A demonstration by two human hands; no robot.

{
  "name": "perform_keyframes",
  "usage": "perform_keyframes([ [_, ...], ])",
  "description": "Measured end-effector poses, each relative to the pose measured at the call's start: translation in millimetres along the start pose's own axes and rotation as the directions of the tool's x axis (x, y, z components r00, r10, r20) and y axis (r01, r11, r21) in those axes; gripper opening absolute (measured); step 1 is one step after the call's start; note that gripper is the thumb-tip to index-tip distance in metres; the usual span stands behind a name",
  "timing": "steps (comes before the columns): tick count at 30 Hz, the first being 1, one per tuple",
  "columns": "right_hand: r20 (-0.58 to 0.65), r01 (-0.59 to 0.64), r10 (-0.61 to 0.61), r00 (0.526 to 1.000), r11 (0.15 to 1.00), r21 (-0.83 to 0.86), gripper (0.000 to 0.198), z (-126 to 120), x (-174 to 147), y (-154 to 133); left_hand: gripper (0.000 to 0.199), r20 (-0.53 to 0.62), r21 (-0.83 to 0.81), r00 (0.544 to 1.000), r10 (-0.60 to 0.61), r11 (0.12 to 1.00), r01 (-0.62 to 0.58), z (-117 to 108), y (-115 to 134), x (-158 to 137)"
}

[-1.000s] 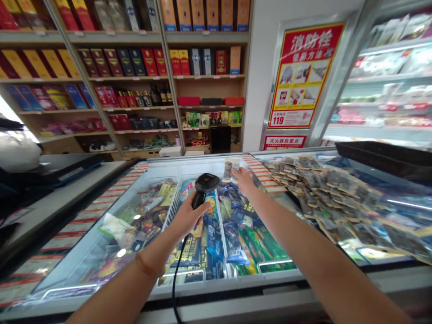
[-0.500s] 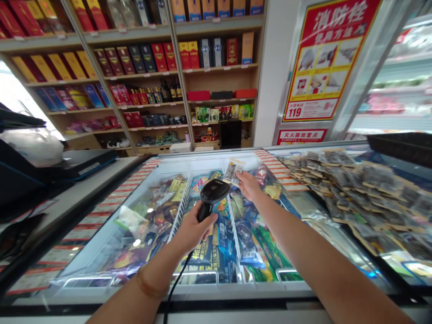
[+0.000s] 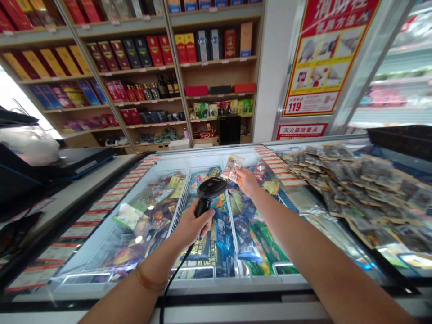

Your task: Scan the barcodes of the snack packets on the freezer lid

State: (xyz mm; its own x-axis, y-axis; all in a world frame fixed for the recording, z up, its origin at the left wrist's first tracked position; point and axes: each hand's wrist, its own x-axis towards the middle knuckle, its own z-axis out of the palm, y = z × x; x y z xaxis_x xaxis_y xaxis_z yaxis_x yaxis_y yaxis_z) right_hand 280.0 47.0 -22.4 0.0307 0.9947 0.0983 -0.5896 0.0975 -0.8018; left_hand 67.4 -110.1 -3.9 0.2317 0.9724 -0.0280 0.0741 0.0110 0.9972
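Observation:
My left hand point(image 3: 192, 225) is wrapped round the handle of a black barcode scanner point(image 3: 212, 187), whose cord point(image 3: 173, 275) runs down toward the front edge. Pinched at one corner in my right hand point(image 3: 247, 181) is a small snack packet point(image 3: 232, 166), pale with printing on it. The packet is just beyond the scanner's head, and I see a small gap or overlap there but cannot tell the exact distance. Both hands are above the glass top of a chest freezer point(image 3: 84, 252) with bagged frozen goods inside.
Many small packets point(image 3: 364, 180) lie heaped on the freezer's right side, near a black tray point(image 3: 401, 143). At the left stands a counter point(image 3: 101, 180) with a dark flat device point(image 3: 84, 162). Shelves point(image 3: 216, 63) of boxed goods line the back wall.
The packet in my right hand has tilted, and its printed face shows more clearly. The scanner has shifted slightly left and lower relative to it. The camera view has moved a little.

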Motion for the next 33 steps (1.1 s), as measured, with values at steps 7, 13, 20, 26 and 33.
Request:
perform_keyframes([
  [7, 0.001, 0.001, -0.001, 1.0, 1.0, -0.015, 0.012, -2, 0, -1, 0.049, 0.049, 0.052, 0.998, -0.044, 0.998, 0.041, 3, 1, -3],
  [13, -0.033, -0.019, 0.018, 0.999, 0.999, -0.045, 0.013, 1, -2, -2, 0.049, 0.058, 0.082, 0.997, -0.048, 0.996, 0.044, 3, 1, -3],
  [20, -0.016, 0.009, -0.01, 1.0, 0.999, -0.03, 0.011, 1, -4, -2, 0.051, 0.049, 0.102, 0.997, -0.054, 0.994, 0.049, 4, 9, -7],
  [26, -0.056, -0.023, 0.022, 0.998, 0.999, -0.022, 0.007, 1, -3, -2, 0.052, 0.064, 0.091, 0.997, -0.048, 0.995, 0.042, 5, 10, -7],
  [33, -0.136, 0.004, -0.016, 0.991, 0.996, -0.084, 0.01, -3, 4, 0, 0.058, 0.013, 0.043, 1.0, 0.013, 0.999, -0.013, -4, 9, -2],
])
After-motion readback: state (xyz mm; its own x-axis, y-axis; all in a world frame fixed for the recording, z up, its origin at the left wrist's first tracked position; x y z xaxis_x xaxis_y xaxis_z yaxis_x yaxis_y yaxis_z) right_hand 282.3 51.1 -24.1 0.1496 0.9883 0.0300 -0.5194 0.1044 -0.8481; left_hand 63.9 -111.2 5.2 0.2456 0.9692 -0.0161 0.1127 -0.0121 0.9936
